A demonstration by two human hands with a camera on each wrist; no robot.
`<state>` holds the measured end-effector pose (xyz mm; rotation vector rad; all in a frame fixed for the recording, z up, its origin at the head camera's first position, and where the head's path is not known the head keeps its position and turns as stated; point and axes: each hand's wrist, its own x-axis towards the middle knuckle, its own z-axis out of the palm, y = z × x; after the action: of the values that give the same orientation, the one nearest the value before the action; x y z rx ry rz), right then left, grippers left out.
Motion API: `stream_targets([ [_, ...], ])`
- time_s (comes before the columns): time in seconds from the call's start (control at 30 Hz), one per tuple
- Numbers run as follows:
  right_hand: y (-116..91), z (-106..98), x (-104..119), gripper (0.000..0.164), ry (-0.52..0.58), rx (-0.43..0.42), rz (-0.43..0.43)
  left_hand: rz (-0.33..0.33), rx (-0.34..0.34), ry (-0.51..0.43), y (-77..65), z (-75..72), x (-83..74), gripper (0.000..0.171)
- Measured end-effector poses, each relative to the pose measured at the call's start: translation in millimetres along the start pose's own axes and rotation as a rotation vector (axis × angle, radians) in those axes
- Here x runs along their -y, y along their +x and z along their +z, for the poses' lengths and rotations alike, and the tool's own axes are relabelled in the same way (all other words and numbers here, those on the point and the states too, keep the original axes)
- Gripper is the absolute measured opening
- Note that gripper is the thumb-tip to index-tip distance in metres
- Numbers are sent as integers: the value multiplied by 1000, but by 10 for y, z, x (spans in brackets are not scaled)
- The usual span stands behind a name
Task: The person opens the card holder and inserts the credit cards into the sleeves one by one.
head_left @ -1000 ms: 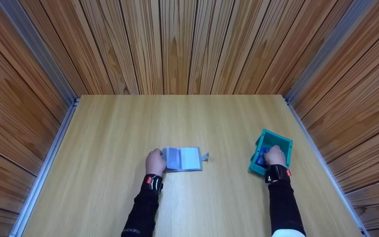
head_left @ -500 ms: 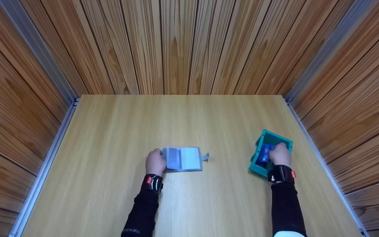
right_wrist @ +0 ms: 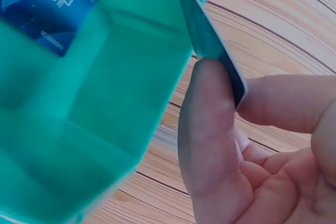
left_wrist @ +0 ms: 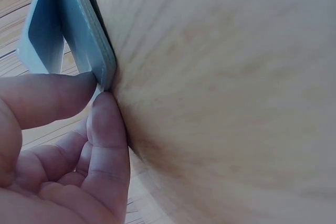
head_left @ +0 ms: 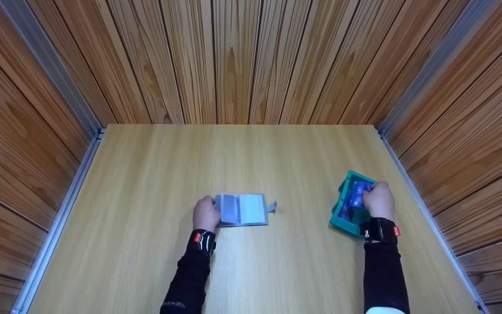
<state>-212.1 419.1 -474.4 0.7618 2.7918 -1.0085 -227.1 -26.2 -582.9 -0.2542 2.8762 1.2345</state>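
A light blue card holder (head_left: 253, 210) lies opened out on the table, its small strap sticking out to the right. My left hand (head_left: 206, 213) pinches its left edge between thumb and fingertip; in the left wrist view the cover (left_wrist: 86, 35) rises past the thumb. At the right, my right hand (head_left: 380, 201) pinches a blue card (head_left: 360, 192) by its edge, over a teal box (head_left: 342, 224). Seen from the right wrist, this thin card (right_wrist: 207, 32) stands edge-on between thumb and finger. Another blue card (right_wrist: 52, 9) with white lettering lies inside the box.
The box stands turned at an angle near the table's right edge. A wooden table top (head_left: 146, 174) runs between the two hands. Plank walls (head_left: 233, 65) with metal corner rails (head_left: 70, 83) enclose it at the back and sides.
My right hand has moved up and to the right, raising the blue card from inside the box toward its far right rim. The left hand and card holder have stayed in place.
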Motion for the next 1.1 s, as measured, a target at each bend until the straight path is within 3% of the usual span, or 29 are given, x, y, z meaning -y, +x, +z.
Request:
stream_targets([
  [0.27,-64,-67,75,45,-21,-87,-54,75,-67,19,-8,24,21,21],
  [0.6,-152,-135,252,46,27,-93,-58,50,-55,20,12,30,28,22],
  [1.1,-217,155,548,40,44,-99,-187,38,-43,3,6,19,14,23],
])
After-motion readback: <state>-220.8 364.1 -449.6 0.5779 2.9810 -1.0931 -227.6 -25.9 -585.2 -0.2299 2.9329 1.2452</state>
